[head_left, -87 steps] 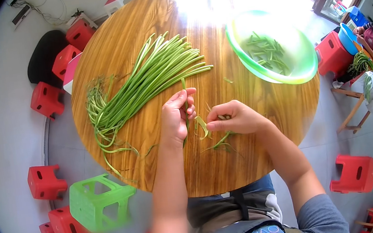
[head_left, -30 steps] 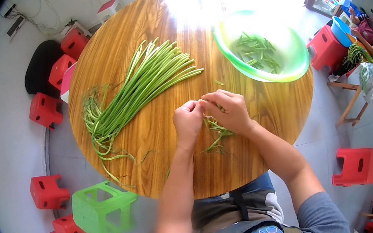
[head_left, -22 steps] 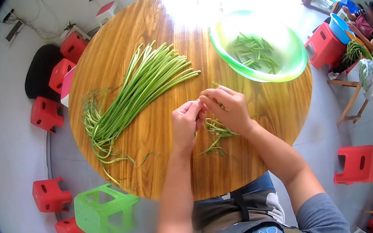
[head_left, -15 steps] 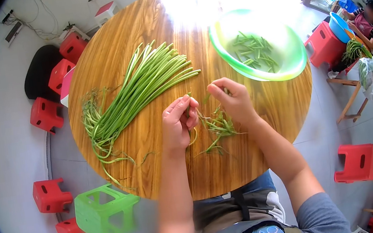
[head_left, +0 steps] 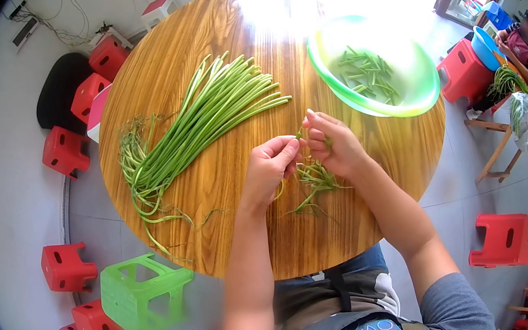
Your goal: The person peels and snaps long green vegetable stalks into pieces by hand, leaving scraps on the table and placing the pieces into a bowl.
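pinching a green stem [head_left: 300,135] between thumb and fingertips, i have the left hand [head_left: 270,169] closed above the wooden table [head_left: 233,237]. my right hand [head_left: 337,146] is just beside it, fingers curled around a bit of green [head_left: 328,142]; how firmly, i can't tell. peeled scraps [head_left: 317,179] lie below, the long stems [head_left: 204,126] to the left, short pieces [head_left: 369,76] inside the green basin [head_left: 398,109] beyond.
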A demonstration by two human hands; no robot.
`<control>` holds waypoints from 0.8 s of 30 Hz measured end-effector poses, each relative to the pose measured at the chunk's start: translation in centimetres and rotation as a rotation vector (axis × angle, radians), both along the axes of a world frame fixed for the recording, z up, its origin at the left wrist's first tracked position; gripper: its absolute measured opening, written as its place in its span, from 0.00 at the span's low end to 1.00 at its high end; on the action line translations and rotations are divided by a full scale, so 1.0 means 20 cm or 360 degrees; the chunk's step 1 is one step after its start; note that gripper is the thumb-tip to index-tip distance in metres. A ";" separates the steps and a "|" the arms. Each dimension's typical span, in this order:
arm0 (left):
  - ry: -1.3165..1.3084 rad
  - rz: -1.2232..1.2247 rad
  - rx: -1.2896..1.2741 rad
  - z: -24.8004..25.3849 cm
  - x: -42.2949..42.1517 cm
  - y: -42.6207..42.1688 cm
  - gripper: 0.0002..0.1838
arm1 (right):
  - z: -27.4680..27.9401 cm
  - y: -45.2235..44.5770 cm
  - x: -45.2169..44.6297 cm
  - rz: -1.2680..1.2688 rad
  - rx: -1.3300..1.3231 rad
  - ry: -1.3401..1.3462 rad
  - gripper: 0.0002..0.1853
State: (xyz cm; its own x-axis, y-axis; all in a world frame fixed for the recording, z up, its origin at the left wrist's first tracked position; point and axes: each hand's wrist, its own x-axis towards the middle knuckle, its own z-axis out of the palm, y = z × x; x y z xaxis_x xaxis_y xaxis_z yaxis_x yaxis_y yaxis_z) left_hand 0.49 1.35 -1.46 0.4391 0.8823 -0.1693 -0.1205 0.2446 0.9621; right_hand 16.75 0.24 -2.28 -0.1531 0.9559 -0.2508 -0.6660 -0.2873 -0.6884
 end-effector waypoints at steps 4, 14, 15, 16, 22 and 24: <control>0.0128 0.0021 0.0016 -0.02 0.00 0.00 0.11 | 0.02 -0.01 -0.02 -0.0031 0.0023 -0.0333 0.10; 0.0213 0.0014 -0.0011 0.00 -0.02 0.00 0.12 | 0.02 -0.02 -0.05 -0.0122 0.0390 -0.0976 0.10; 0.0277 -0.0021 -0.0004 0.01 -0.02 0.00 0.12 | 0.02 -0.02 -0.05 -0.0153 0.0383 -0.1012 0.10; 0.0343 -0.0059 0.0002 0.02 -0.03 0.00 0.12 | 0.02 -0.03 -0.06 -0.0185 0.0374 -0.1047 0.10; 0.0503 -0.0126 -0.0029 0.07 -0.03 0.00 0.12 | -0.01 0.01 -0.03 -0.0300 0.0147 -0.0765 0.09; 0.0503 -0.0077 -0.0004 0.07 -0.02 0.01 0.11 | -0.01 0.01 -0.01 -0.0272 0.0106 -0.0618 0.08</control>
State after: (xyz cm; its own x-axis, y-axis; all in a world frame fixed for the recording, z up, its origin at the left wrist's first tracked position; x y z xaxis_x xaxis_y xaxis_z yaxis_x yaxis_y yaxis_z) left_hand 0.09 1.61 -0.03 0.4055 0.8612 -0.3064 0.1962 0.2454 0.9494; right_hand 16.60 0.38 -2.46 0.1027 0.9753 -0.1956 -0.3877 -0.1418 -0.9108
